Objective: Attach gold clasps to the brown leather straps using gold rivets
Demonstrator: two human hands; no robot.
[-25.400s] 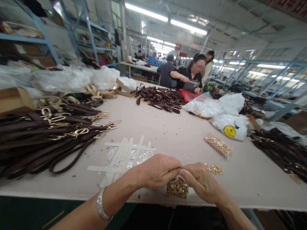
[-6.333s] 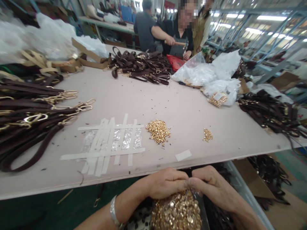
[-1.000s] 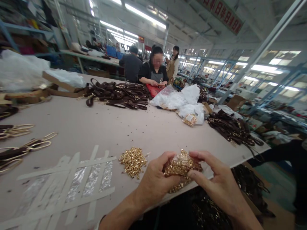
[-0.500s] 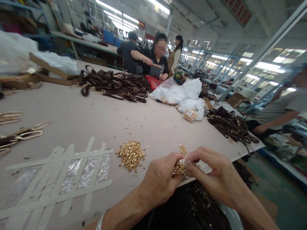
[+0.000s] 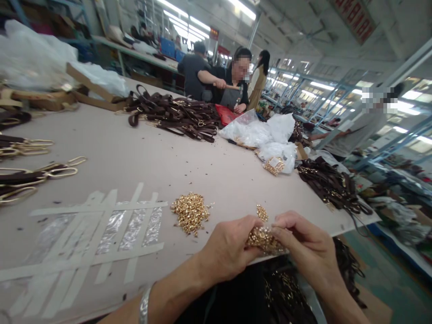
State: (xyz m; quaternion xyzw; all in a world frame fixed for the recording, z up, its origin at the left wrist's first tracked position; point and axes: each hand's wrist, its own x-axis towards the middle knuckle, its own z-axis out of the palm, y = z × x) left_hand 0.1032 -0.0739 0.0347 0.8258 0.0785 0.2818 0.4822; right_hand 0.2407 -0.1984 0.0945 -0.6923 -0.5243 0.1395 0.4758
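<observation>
At the table's near edge, a clear plastic bag (image 5: 265,240) full of small gold metal fittings is between my two hands. My left hand (image 5: 231,247) is closed around the bag's left side. Thumb and fingers of my right hand (image 5: 303,243) pinch the plastic on its right side. Just beyond the bag lies a small pile of gold fittings (image 5: 262,213). A larger heap of gold fittings (image 5: 191,212) lies on the table, left of my left hand.
Taped clear plastic (image 5: 130,229) covers the table (image 5: 148,157) at left. Brown straps (image 5: 175,114) are heaped at the back; more straps (image 5: 330,186) hang at the right edge. White plastic bags (image 5: 273,130) lie between. A co-worker (image 5: 232,78) holds a hammer across the table.
The view has shifted, so the table's contents sit further right. My right fingers have drawn slightly away from the left hand, showing more of the bag. The person at far right has moved.
</observation>
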